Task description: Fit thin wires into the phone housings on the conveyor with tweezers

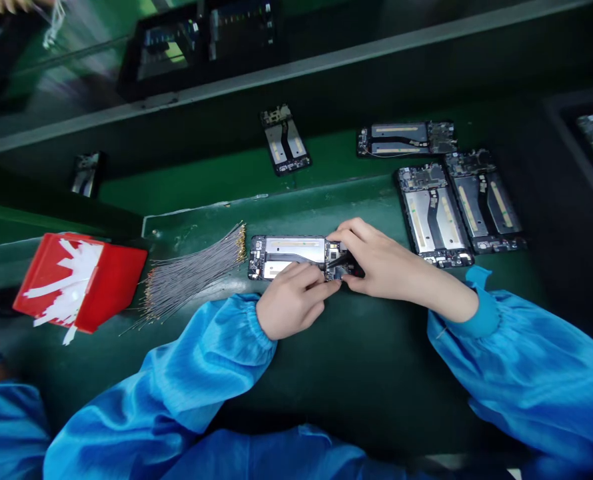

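An opened phone chassis lies flat on the green mat, its long side left to right. My left hand rests on its near edge with the fingers curled and pressed onto it. My right hand is closed in a pinch around a thin dark tool whose tip touches the board at the chassis's right end. Both arms wear blue sleeves. A fanned bundle of thin grey wires with gold tips lies just left of the chassis.
A red bin holding white strips sits at the left. Two opened phones lie to the right, another and one more further back. A dark tray is at the far right, a raised rail behind.
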Demonstrator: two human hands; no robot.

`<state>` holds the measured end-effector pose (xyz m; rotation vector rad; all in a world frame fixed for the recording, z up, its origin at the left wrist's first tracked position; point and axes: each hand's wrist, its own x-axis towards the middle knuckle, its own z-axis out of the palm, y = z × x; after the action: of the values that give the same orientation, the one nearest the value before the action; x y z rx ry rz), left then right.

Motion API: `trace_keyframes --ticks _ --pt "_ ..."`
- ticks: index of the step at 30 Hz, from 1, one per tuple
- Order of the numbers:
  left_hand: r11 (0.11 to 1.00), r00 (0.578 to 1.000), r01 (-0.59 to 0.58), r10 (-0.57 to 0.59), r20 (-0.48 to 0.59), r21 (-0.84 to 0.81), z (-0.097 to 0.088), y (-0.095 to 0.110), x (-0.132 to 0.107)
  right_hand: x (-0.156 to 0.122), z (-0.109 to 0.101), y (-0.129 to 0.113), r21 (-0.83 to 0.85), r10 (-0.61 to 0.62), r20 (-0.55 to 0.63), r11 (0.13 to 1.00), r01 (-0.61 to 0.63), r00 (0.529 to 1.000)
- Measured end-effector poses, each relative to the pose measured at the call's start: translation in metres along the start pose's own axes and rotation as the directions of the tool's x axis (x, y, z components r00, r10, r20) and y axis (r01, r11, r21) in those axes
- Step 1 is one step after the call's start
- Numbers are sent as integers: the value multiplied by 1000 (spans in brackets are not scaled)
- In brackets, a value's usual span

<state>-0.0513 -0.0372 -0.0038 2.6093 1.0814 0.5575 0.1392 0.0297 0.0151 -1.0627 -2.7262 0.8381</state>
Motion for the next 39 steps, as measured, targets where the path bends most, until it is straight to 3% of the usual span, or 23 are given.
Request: trace_keyframes --ticks 6,10,17,32,39 --pt "992 998 -60 59 7 108 -1 0 2 4 1 -5 -43 29 27 999 -28 999" --pt "981 992 -128 126 24 149 -6 -11 2 2 1 -3 -4 16 8 1000 -16 1000" --pt "987 987 -159 159 30 -7 -15 -33 -3 -1 -2 -1 37 6 11 999 -6 1000" --pt "987 987 -158 159 23 -17 -13 -32 -3 6 -2 -9 -86 100 46 992 -96 994" --pt "984 983 -179 179 30 -6 -13 -31 -3 5 1 -7 -82 72 14 994 -70 997"
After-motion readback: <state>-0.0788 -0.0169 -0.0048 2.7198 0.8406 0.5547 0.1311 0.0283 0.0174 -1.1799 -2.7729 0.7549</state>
